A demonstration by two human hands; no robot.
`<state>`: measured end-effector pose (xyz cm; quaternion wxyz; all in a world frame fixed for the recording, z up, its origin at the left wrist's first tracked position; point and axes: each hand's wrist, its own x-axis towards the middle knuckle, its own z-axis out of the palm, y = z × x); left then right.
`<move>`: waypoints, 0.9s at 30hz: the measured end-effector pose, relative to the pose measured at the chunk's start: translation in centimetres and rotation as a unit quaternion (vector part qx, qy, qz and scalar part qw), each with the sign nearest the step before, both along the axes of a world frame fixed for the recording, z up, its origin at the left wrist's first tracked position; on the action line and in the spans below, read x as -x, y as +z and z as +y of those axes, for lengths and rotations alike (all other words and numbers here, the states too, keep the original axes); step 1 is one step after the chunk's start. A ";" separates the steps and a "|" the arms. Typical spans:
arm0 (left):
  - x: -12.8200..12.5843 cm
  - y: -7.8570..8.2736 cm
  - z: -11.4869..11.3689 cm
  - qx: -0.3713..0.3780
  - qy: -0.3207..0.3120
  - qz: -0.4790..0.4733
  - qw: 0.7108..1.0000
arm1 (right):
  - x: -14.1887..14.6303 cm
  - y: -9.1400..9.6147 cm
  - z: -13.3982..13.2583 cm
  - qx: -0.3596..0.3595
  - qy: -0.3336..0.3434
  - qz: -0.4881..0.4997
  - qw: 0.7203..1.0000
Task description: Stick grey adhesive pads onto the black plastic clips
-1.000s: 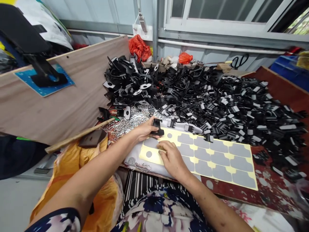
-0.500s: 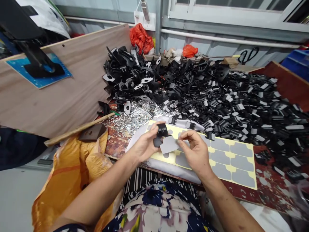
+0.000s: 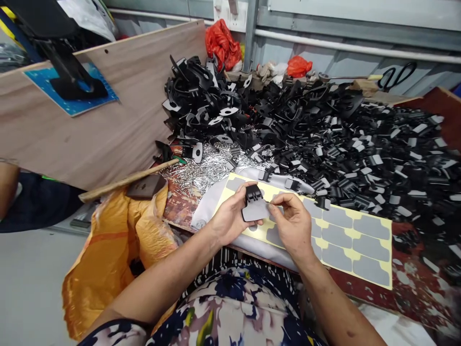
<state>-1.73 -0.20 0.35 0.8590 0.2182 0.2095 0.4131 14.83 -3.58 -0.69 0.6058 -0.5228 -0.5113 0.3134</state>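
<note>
My left hand [image 3: 230, 216] is closed around a black plastic clip part [image 3: 254, 192] with ridged hinge lugs at its top. A grey sticker [image 3: 256, 210] lies over the flat face of this part, its edges nearly matching the part's outline. My right hand [image 3: 293, 223] pinches the sticker's right edge between thumb and forefinger. Whether the sticker is pressed down all over cannot be seen. Beneath both hands is a yellow backing sheet [image 3: 351, 235] with rows of grey stickers of the same kind; some places at its left are bare.
Black clip parts [image 3: 345, 144] are heaped across the back and right. Loose metal pins [image 3: 205, 173] lie left of centre, near a wooden stick [image 3: 126, 183]. A wooden board [image 3: 108, 120] walls the left side. An orange sack [image 3: 104, 254] hangs at the front left.
The grey sticker, held off to the right of the black part before, now lies over its face. My left hand has turned the part face up. The camera view has shifted slightly.
</note>
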 end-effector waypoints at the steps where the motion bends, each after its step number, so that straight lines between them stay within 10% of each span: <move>1: 0.0 -0.1 0.0 0.001 0.001 -0.001 1.000 | 0.0 -0.1 0.0 0.000 0.001 -0.002 1.000; 14: -0.4 -0.1 -0.8 -0.044 0.028 0.094 0.994 | 0.3 0.5 -0.4 -0.027 0.010 -0.170 0.985; 21: -2.1 -2.8 -1.5 -0.156 0.241 0.245 0.926 | 1.5 -0.3 -1.5 -0.175 -0.045 -0.386 0.904; 25: -1.8 -3.2 -1.5 -0.116 0.233 0.237 0.936 | 0.6 0.2 -1.8 -0.198 -0.139 -0.496 0.834; 27: -1.6 -2.7 -1.4 -0.085 0.215 0.212 0.950 | -0.1 0.9 -1.8 -0.150 -0.137 -0.484 0.851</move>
